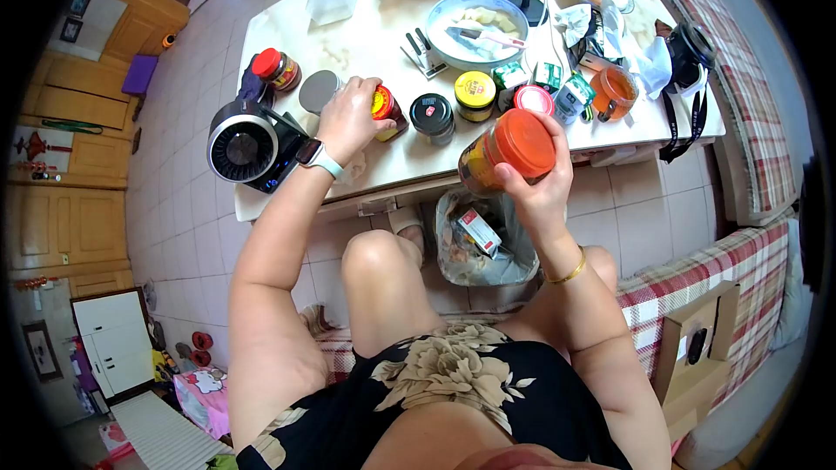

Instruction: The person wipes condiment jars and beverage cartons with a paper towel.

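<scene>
My right hand [544, 178] grips a large jar [477, 165] with an orange-red lid, raised over the table's front edge and tilted. My left hand [350, 113], with a watch at the wrist, has its fingers and thumb around a small jar with a red and yellow lid [382, 103]. To the right of that jar stand a black-lidded jar [433, 117], a yellow-lidded jar [475, 96] and a jar with a pinkish-red lid [534, 100]. A grey round lid or can [320, 91] is just left of my left hand. Farther left, a red-lidded jar [277, 70] lies tilted.
A black fan [244, 144] occupies the table's left corner. Behind the jars are a white bowl [444, 22] with pale pieces and a phone stand [528, 0]. A glass cup of amber liquid [613, 91] stands at right. A lined trash bin [521, 271] is below the edge.
</scene>
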A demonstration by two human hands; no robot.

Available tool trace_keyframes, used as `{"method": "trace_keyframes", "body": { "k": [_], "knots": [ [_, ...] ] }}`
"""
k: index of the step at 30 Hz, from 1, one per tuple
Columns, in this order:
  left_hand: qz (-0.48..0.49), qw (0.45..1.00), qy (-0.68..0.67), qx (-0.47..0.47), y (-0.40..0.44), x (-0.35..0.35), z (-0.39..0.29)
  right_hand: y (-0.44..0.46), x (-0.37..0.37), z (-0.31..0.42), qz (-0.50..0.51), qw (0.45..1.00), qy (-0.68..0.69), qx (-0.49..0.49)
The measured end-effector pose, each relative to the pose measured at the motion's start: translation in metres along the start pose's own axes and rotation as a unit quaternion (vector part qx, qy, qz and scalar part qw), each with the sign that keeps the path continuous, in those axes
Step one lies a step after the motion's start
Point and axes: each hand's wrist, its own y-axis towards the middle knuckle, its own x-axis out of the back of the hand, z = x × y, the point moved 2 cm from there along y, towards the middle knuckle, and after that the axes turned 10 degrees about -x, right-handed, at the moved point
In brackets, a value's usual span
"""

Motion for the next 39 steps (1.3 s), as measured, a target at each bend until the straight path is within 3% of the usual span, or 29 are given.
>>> {"method": "trace_keyframes", "body": {
  "k": [7, 13, 16, 31, 33, 34, 37, 38, 39],
  "knots": [
    [0.006, 1.0, 0.011, -0.011, 0.041, 0.021, 0.011, 0.003, 0.009, -0.003, -0.011, 1.0, 0.0, -0.008],
    [-0.072, 0.992, 0.105, 0.001, 0.132, 0.026, 0.062, 0.001, 0.006, -0.007, -0.008, 0.999, 0.01, -0.03],
    [-0.034, 0.993, 0.112, 0.014, 0.174, 0.01, 0.086, 0.004, 0.004, -0.012, -0.007, 0.999, 0.03, -0.041],
    [-0.113, 0.993, -0.026, -0.023, 0.245, -0.052, 0.116, 0.003, 0.005, -0.018, 0.007, 0.998, 0.027, -0.057],
    [-0.254, 0.959, 0.123, -0.009, 0.235, -0.043, 0.104, 0.002, 0.006, -0.017, 0.011, 0.997, 0.043, -0.065],
    [-0.319, 0.942, 0.099, -0.034, 0.224, -0.028, 0.094, 0.001, 0.007, -0.016, 0.009, 0.997, 0.042, -0.064],
    [-0.35, 0.934, 0.028, -0.07, 0.184, 0.003, 0.048, 0.0, 0.007, -0.015, 0.014, 0.996, 0.059, -0.06],
    [-0.304, 0.948, -0.069, -0.07, 0.172, 0.005, 0.027, -0.001, 0.007, -0.014, 0.015, 0.996, 0.062, -0.061],
    [-0.189, 0.973, -0.129, -0.031, 0.164, 0.002, 0.011, -0.002, 0.007, -0.013, 0.016, 0.996, 0.065, -0.063]
  ]
}}
